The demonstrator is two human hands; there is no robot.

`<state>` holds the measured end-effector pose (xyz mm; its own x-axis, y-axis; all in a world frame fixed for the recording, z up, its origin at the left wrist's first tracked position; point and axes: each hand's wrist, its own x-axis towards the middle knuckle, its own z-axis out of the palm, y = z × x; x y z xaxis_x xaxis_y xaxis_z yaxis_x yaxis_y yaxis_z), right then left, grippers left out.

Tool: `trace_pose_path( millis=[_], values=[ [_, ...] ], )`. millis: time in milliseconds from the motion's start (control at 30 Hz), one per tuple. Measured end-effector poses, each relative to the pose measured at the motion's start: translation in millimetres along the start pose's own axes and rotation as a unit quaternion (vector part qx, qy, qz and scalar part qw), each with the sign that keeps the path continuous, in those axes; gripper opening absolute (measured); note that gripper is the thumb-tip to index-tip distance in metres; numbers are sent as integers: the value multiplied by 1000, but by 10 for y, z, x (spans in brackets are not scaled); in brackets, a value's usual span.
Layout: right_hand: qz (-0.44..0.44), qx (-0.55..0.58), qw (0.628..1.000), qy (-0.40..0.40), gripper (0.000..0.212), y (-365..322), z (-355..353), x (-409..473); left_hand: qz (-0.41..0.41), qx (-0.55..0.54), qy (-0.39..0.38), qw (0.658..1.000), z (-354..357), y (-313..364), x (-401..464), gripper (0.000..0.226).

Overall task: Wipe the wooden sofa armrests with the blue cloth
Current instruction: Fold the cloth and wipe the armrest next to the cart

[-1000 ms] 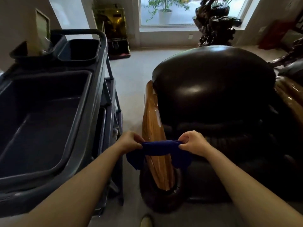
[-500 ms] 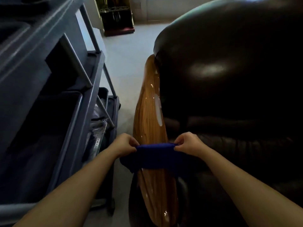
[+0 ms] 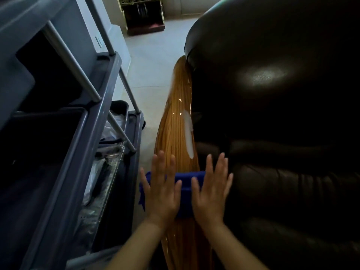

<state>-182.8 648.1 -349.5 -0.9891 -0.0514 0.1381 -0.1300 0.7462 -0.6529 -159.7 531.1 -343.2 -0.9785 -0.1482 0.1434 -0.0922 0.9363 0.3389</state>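
Observation:
A glossy wooden armrest [image 3: 175, 121] runs away from me along the left side of a dark leather sofa [image 3: 272, 114]. The blue cloth [image 3: 186, 189] lies draped across the armrest near its front part. My left hand [image 3: 162, 189] lies flat on the cloth's left half with fingers spread. My right hand [image 3: 211, 189] lies flat on its right half, fingers spread too, close to the leather seat. A fold of cloth hangs off the armrest's left side under my left hand.
A grey cleaning cart [image 3: 81, 133] with dark bins and metal posts stands close on the left, leaving a narrow strip of pale floor [image 3: 152, 78] beside the armrest. A dark stand [image 3: 144, 16] sits at the far wall.
Both hands have let go of the pinched cloth ends and flattened, palms down, onto the cloth on the armrest. The view has moved closer and lower over the armrest.

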Motion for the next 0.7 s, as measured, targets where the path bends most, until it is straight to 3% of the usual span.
trace_pose_path(
  millis=[67,233,500,700],
  values=[
    [25,-18,999,-44,67,10,206,-64,-35,14,-21,999,201,26,-24,60],
    [18,6,999,-49,64,81,394,274,-93,4,1,996,371,14,248,59],
    [-39,56,995,-68,62,-45,475,1157,-66,-43,-8,997,291,-146,1034,57],
    [-15,39,998,-50,64,-171,658,2050,-54,-30,-3,998,349,-255,2003,57]
  ],
)
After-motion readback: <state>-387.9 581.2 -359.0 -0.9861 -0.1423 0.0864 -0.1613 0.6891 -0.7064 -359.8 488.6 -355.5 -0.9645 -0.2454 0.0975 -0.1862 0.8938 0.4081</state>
